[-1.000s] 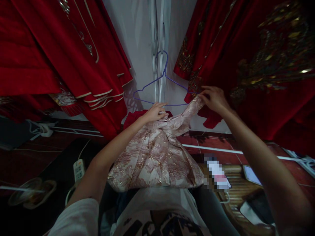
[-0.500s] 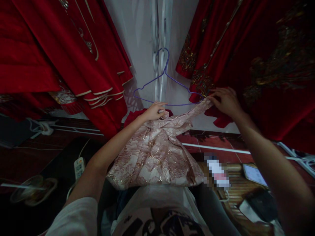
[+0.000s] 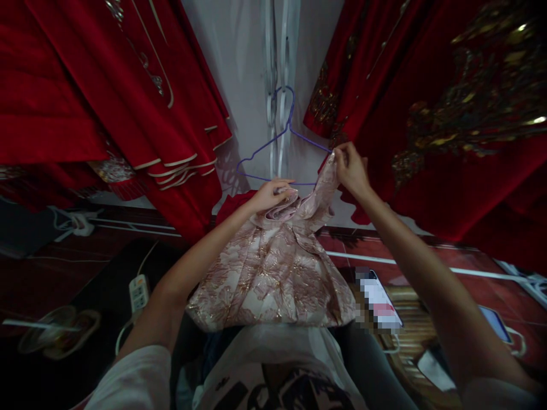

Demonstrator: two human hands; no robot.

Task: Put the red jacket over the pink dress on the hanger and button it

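Observation:
A pale pink and gold brocade dress [image 3: 273, 279] spreads over my lap, its wide hem toward me. My right hand [image 3: 352, 171] pinches one raised shoulder strap of the dress, up against the right arm of a purple hanger [image 3: 265, 143]. That end of the hanger is covered by the strap and my fingers. Around the folded neckline, my left hand [image 3: 273, 196] has its fingers closed on the fabric, just below the hanger's bottom bar. The hanger's left arm is bare, and its hook hangs on a white metal upright [image 3: 273, 51].
Red garments [image 3: 171, 114] hang on the left, and red garments with gold embroidery [image 3: 461, 142] on the right. A phone [image 3: 382, 302] lies on a slatted wooden surface [image 3: 410, 330]. At the left are a power strip [image 3: 139, 293] and a clear food container [image 3: 51, 330].
My right hand has moved left and slightly up, lifting the strap steeper against the hanger's arm. The neckline folds look more open beside my left hand, which has barely moved.

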